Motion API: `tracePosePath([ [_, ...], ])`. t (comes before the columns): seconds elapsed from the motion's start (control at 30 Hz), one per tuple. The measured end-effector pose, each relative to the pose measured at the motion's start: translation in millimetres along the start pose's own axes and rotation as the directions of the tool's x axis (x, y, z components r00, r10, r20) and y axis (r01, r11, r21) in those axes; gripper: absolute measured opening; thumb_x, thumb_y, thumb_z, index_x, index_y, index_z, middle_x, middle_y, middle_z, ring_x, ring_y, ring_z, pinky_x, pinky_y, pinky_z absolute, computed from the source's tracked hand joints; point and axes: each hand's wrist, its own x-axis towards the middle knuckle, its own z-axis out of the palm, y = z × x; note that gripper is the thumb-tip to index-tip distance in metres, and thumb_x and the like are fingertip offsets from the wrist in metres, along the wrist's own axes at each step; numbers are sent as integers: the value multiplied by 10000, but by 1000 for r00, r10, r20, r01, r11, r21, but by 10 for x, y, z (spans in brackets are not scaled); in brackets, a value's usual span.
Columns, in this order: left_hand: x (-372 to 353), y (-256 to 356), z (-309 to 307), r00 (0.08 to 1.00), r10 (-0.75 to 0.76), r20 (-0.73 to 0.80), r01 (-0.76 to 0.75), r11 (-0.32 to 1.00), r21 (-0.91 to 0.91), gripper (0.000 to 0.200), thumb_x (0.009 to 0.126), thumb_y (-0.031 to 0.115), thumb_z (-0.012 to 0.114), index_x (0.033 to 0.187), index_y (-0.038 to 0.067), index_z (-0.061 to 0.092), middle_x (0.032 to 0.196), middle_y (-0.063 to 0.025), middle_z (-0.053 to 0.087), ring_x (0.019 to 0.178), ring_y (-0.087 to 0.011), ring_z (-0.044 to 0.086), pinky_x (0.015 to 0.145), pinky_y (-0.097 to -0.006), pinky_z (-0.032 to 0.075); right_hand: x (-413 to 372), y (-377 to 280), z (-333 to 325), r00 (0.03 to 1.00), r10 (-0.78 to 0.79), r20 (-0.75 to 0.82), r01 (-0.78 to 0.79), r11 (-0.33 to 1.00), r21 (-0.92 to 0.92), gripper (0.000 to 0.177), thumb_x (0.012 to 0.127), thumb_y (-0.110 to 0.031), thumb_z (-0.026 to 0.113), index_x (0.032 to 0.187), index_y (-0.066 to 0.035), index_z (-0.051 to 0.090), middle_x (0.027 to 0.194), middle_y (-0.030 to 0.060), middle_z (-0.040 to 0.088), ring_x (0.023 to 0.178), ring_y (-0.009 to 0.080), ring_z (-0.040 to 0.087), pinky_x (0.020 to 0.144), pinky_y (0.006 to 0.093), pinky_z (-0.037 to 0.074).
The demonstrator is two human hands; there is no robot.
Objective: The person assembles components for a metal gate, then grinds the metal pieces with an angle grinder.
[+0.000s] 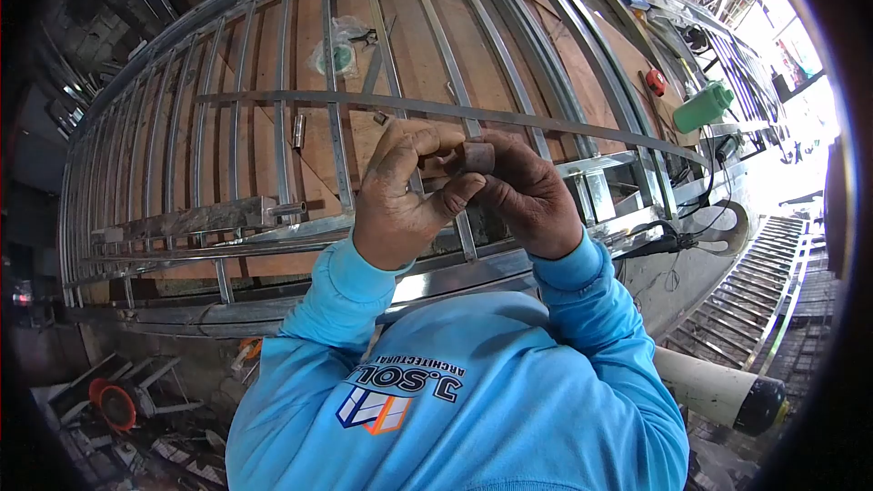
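Both hands meet in front of my chest around a short metal pipe piece, grey-brown and curved. My left hand is closed, with its thumb and curled fingers at the piece's left side. My right hand grips it from the other side, index finger above and thumb below. My fingers hide part of the piece. Just beyond the hands, a long flat metal bar lies across the frame. A short shiny tube and a smaller tube piece lie past my left hand.
A large metal frame with parallel bars rests over brown boards. A square metal tube lies at left. A green bottle, a red tape measure and cables are at right. Plastic wrapping lies farther back.
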Motion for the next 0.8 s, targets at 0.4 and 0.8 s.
tracePosePath([
  [0.4, 30, 170, 38, 979, 202, 15, -200, 951, 235, 404, 766, 67, 809, 1104, 56, 588, 1067, -113, 600, 919, -273, 597, 732, -329, 574, -62, -96, -37, 990, -19, 137, 71, 922, -381, 245, 1047, -206, 531, 1201, -15, 533, 1018, 89, 646, 931, 184, 631, 842, 333, 515],
  [0.8, -454, 851, 103, 956, 266, -120, -165, 832, 529, 403, 811, 216, 832, 1102, 30, 625, 1087, -141, 634, 969, -276, 630, 828, -378, 526, -218, -67, 108, 875, -25, 483, 117, 980, -161, 224, 1018, -211, 582, 1091, 0, 591, 982, 118, 641, 886, 235, 617, 827, 355, 504],
])
